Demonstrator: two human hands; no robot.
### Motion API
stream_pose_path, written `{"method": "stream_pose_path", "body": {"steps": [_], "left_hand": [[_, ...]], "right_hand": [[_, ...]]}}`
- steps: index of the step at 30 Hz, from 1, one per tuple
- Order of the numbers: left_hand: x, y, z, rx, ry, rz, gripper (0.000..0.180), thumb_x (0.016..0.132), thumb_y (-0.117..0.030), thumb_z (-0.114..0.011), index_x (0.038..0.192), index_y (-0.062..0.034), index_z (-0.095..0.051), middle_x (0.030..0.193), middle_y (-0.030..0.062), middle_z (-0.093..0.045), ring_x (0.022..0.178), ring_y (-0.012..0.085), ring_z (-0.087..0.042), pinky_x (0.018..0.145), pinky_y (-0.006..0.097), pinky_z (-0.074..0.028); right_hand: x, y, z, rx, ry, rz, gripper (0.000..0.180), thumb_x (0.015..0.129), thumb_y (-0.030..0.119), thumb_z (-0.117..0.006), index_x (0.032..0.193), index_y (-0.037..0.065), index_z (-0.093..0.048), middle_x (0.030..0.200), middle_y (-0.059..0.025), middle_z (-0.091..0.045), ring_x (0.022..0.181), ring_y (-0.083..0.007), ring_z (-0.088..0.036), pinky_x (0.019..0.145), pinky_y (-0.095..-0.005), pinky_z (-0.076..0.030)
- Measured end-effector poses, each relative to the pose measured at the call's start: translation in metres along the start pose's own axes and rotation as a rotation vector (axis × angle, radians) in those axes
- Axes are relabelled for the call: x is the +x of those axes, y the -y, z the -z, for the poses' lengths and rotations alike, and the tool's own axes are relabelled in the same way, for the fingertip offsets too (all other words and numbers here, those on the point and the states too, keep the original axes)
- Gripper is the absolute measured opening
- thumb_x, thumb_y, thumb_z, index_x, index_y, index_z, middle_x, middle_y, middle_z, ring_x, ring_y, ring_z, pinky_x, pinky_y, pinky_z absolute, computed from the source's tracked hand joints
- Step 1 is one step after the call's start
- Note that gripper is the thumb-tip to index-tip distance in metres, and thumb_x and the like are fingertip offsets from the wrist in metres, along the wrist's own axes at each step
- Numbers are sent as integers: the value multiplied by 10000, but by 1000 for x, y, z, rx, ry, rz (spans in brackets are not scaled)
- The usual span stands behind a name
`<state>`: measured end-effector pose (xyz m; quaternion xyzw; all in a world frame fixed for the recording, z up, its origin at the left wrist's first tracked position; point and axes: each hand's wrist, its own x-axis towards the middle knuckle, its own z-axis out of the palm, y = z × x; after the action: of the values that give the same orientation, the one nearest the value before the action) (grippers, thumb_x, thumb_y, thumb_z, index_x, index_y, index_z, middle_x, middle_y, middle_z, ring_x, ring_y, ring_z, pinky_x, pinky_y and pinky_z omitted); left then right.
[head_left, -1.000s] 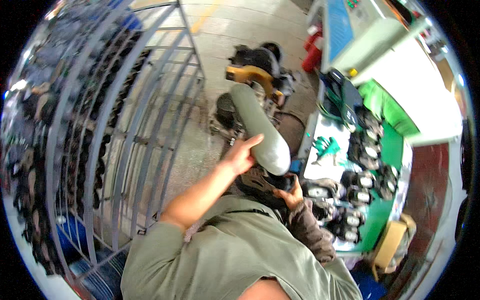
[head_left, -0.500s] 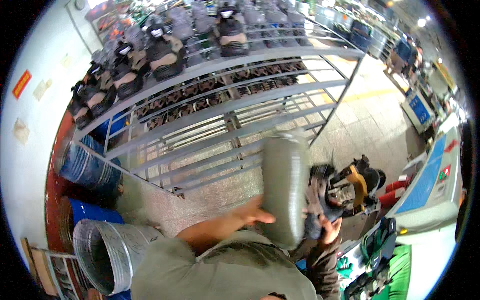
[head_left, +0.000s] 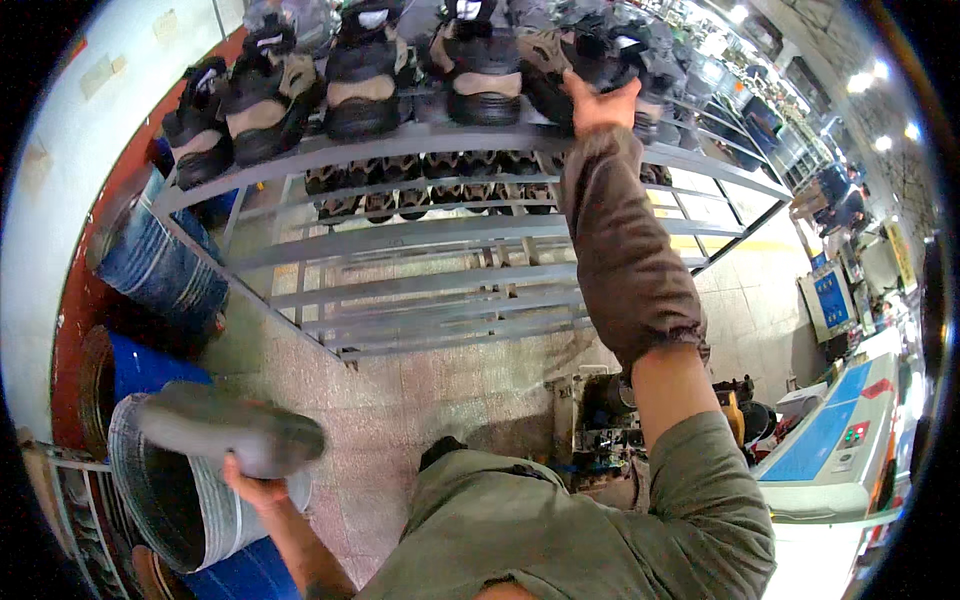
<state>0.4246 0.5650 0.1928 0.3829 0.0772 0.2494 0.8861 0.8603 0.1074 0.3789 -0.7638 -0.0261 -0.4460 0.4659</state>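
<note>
My left hand (head_left: 255, 485) grips a smooth grey shoe last (head_left: 235, 428), somewhat blurred, held out at the lower left. The last is over the open mouth of a pale ribbed drum (head_left: 215, 500). My right arm, in a brown oversleeve, reaches up and forward to the metal rack (head_left: 420, 250). There my right hand (head_left: 603, 105) is closed on a black-and-tan shoe (head_left: 548, 72) on the top tier. Beside it stands a row of similar shoes (head_left: 362, 85), heels toward me.
Lower on the rack sit more shoes (head_left: 440, 180). Blue drums (head_left: 165, 265) line the left wall. At right are a dark machine (head_left: 600, 420) and a white-and-blue machine with a panel (head_left: 830, 430). People (head_left: 835, 195) are far off at right.
My left hand has carried the last from in front of me to the drum at left. My right hand has moved from the dark machine, holding a shoe, up to the rack.
</note>
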Motion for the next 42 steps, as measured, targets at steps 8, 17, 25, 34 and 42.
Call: {"method": "stream_pose_path", "body": {"steps": [8, 17, 25, 34, 42], "left_hand": [[115, -140, 151, -400, -816, -533, 717, 872, -336, -680, 1396, 41, -367, 1447, 217, -405, 1304, 350, -428, 1099, 465, -370], [3, 271, -20, 548, 275, 478, 170, 950, -194, -624, 1012, -55, -547, 970, 57, -581, 878, 165, -563, 840, 317, -473], [-167, 410, -79, 1275, 2154, 817, 469, 850, 10, -669, 1296, -32, -531, 1173, 144, -628, 1037, 244, -637, 919, 367, -504], [-337, 416, -220, 1299, 2708, 92, 516, 835, -83, -710, 1303, -23, -502, 1195, 148, -608, 1053, 265, -599, 919, 386, -474], [-417, 393, -224, 1251, 3081, 49, 566, 798, -131, -750, 1299, -34, -505, 1221, 147, -611, 1096, 281, -610, 930, 396, -487]], "right_hand": [[-95, -1, 32, 89, 120, 256, 753, 838, 85, -754, 1446, 17, -315, 1351, -186, -508, 1252, -280, -492, 1082, -390, -358], [-473, -24, 360, -9, -82, -790, 387, 869, 62, -679, 1240, 56, -569, 1112, -67, -642, 992, -153, -612, 897, -327, -498], [-737, 109, 613, -720, -1262, -1038, 506, 818, 153, -721, 1258, -2, -525, 1123, -158, -617, 1048, -232, -609, 931, -358, -490], [-1004, 242, 649, -840, -2357, -1827, 1172, 604, 473, -863, 1493, 16, -253, 1453, -287, -389, 1341, -395, -401, 1129, -436, -322], [-1116, 254, 641, -530, -2327, -999, 592, 675, 142, -781, 1208, -6, -569, 1041, -132, -672, 884, -259, -662, 801, -372, -539]]}}
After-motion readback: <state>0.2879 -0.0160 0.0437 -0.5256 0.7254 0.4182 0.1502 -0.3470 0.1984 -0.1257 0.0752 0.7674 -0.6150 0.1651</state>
